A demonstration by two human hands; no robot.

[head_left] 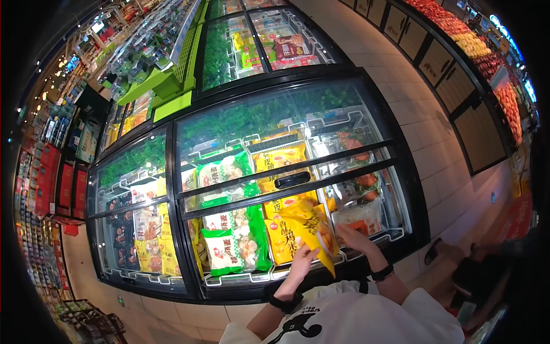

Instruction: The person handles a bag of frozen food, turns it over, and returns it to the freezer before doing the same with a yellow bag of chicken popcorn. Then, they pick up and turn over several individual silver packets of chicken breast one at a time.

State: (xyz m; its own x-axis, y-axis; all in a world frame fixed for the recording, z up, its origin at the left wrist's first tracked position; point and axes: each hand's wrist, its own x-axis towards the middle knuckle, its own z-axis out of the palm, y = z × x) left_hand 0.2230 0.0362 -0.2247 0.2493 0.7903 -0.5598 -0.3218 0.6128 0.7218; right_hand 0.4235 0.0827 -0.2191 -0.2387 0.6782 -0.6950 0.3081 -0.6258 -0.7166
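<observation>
A yellow bag of frozen food [312,225] is tilted up at the front of the freezer chest, its lower corner pointing toward me. My left hand [302,262] is closed on the bag's near left edge. Just right of it, my right hand [354,238] has its fingers stretched out, fingertips close to the bag's right side. Under and beside the lifted bag lie more yellow bags [279,235] in a wire basket. To their left are green-and-white bags [223,250]. Clear packs with reddish food [361,215] fill the compartment on the right.
The sliding glass lid has a black handle [293,180] and a dark frame beyond my hands. Another freezer section [136,229] adjoins on the left. A green shelf [172,86] stands behind. Tiled floor [401,97] and a fruit stand [472,43] are to the right.
</observation>
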